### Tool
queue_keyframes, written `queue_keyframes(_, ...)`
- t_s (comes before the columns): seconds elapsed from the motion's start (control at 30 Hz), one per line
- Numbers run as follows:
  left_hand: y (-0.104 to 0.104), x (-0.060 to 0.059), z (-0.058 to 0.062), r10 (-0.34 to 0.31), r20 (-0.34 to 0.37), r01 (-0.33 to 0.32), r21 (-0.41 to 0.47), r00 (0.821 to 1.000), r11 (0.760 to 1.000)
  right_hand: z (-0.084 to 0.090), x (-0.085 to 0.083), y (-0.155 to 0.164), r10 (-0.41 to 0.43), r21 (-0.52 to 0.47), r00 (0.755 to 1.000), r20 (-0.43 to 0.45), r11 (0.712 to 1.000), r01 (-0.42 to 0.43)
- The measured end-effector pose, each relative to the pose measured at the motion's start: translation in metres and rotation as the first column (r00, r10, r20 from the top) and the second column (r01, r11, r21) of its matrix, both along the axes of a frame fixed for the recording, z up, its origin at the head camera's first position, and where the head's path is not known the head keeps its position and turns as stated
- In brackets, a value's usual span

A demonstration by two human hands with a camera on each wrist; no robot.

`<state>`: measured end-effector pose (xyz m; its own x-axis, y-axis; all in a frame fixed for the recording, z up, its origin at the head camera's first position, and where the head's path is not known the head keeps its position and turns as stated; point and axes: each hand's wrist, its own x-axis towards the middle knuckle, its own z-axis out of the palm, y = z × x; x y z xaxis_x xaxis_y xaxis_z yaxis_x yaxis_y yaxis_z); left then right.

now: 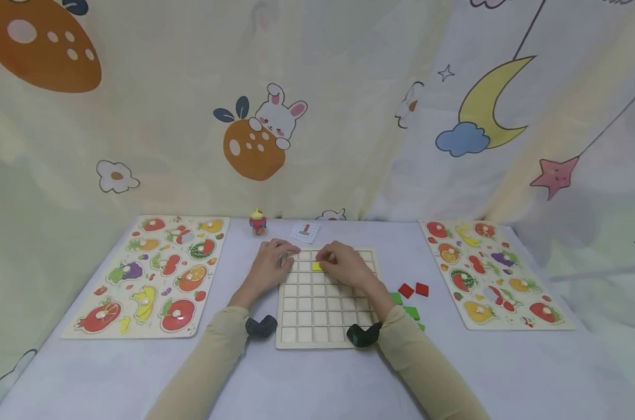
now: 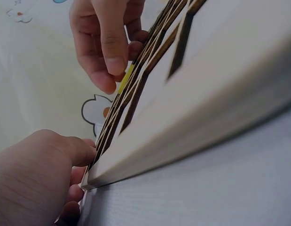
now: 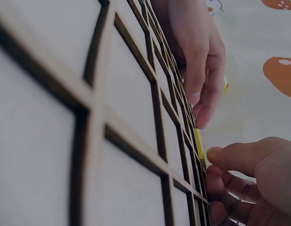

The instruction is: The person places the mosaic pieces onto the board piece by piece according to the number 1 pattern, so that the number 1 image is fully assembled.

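Left hand [image 1: 267,266], fingers loose, touches a pale wooden grid board [image 1: 304,304]; right hand [image 1: 347,265], grasp unclear, meets a yellow square tile [image 1: 316,267].

On the counter [image 1: 112,379] before me, the grid board [image 1: 305,303] lies between the left puzzle [image 1: 160,281] and the right puzzle [image 1: 487,280]. Behind it, a figurine [image 1: 258,223] is left of a card [image 1: 304,231]. Right of the board lie tiles [image 1: 422,289].

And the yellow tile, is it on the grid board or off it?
On: the head view shows the yellow tile within the grid board; whether it is fully seated, I cannot tell.
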<state>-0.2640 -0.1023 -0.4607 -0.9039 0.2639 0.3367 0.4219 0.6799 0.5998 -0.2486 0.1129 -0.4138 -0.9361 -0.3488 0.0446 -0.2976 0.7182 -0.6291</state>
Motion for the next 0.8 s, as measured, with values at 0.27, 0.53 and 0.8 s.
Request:
queue_keyframes(0.27,-0.003,-0.002,0.001,-0.031,-0.004,0.031,0.006,1.0,0.999,0.004,0.003,0.002,-0.027,-0.047,1.0,0.017,0.999,0.028)
queue_keyframes(0.53,-0.007,-0.003,-0.003,-0.014,-0.021,0.014,0.013,1.0,1.0,0.012,0.013,0.017,0.004,-0.064,1.0,-0.024,0.998,-0.005)
queue_keyframes(0.8,-0.003,-0.004,-0.003,-0.032,-0.049,0.033,0.026,0.998,0.999,0.02,0.027,0.061,0.02,-0.004,0.999,-0.04,1.0,-0.02)
